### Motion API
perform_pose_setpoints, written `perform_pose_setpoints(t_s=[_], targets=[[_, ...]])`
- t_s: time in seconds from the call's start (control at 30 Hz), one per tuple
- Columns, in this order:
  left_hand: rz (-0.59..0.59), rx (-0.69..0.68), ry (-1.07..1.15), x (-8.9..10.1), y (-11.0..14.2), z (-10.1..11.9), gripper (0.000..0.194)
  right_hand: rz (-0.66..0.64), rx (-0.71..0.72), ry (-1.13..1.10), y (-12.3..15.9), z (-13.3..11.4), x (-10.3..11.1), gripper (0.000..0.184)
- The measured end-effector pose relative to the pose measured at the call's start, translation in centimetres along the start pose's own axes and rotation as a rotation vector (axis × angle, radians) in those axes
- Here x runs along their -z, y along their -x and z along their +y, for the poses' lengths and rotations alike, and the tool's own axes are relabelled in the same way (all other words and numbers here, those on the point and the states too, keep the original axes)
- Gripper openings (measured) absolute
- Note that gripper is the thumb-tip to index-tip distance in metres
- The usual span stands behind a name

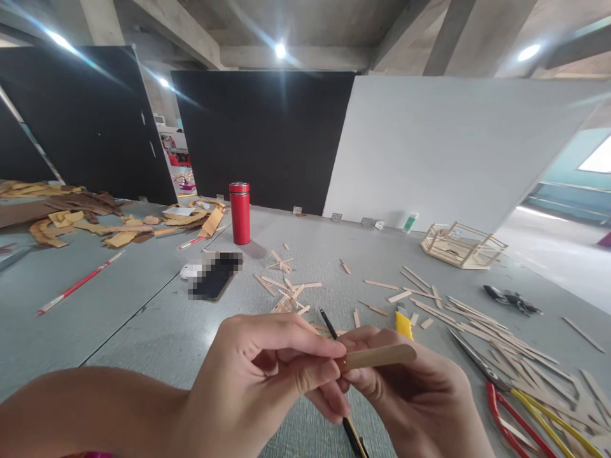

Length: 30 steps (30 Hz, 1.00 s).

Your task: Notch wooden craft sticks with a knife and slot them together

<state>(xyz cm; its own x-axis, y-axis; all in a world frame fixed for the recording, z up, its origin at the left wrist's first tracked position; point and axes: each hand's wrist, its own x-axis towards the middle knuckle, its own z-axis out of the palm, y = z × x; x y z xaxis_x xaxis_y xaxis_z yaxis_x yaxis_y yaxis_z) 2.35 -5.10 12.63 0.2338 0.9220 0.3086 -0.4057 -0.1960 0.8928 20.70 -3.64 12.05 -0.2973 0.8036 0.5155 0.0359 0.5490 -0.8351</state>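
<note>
My left hand is closed, pinching one end of a short wooden craft stick between thumb and forefinger. My right hand is closed on the same stick from below and behind, its thumb near the middle. The stick's rounded end points right. A black pen passes behind my fingers, and I cannot tell whether it is held or lies on the table. Just beyond the hands are loose and cut stick pieces and a yellow utility knife, partly hidden by my right hand.
Red-and-yellow-handled snips lie at right among many craft sticks. Farther back are a stick-built frame, a small glue bottle, a red flask and a phone. Cardboard scraps cover the far left. Upright panels stand behind.
</note>
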Motion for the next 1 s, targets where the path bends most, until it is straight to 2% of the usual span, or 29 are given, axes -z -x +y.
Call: perform_pose_setpoints(t_s=[0.1, 0.17, 0.33, 0.4, 0.53, 0.6, 0.67, 0.8, 0.9, 1.0], targets=[[-0.026, -0.004, 0.066, 0.1, 0.1, -0.3, 0.007, 0.055, 0.077, 0.111, 0.1, -0.4, 0.0, 0.019], [-0.022, 0.060, 0.062, 0.0, 0.1, -0.2, 0.005, 0.079, 0.102, 0.166, 0.1, -0.8, 0.0, 0.020], [-0.027, 0.162, 0.032, 0.1, 0.1, 0.4, 0.011, 0.073, 0.066, 0.171, -0.1, -1.1, 0.0, 0.014], [-0.026, 0.117, -0.052, 0.2, 0.0, 0.5, 0.013, 0.066, 0.019, 0.144, -0.1, -1.1, 0.0, 0.012], [0.029, -0.135, -0.348, 0.4, -0.1, 0.5, 0.018, 0.062, -0.048, 0.156, -0.1, -1.1, 0.0, 0.011], [0.025, -0.170, -0.408, 0.4, -0.1, 0.5, 0.019, 0.074, -0.045, 0.194, -0.1, -1.1, -0.1, 0.014], [0.022, -0.105, -0.397, 0.4, -0.1, 0.4, 0.019, 0.096, -0.049, 0.207, -0.2, -1.0, -0.3, 0.016], [0.001, 0.046, -0.284, 0.4, -0.1, 0.0, 0.024, 0.192, -0.043, 0.228, 0.0, -0.9, -0.6, 0.003], [-0.029, 0.118, -0.165, 0.4, -0.2, 0.0, 0.028, 0.220, 0.078, 0.404, 0.4, -0.7, -0.4, 0.008], [-0.076, 0.175, -0.098, 0.4, -0.3, 0.2, 0.030, 0.159, 0.193, 0.536, 0.8, -0.5, -0.1, 0.019]])
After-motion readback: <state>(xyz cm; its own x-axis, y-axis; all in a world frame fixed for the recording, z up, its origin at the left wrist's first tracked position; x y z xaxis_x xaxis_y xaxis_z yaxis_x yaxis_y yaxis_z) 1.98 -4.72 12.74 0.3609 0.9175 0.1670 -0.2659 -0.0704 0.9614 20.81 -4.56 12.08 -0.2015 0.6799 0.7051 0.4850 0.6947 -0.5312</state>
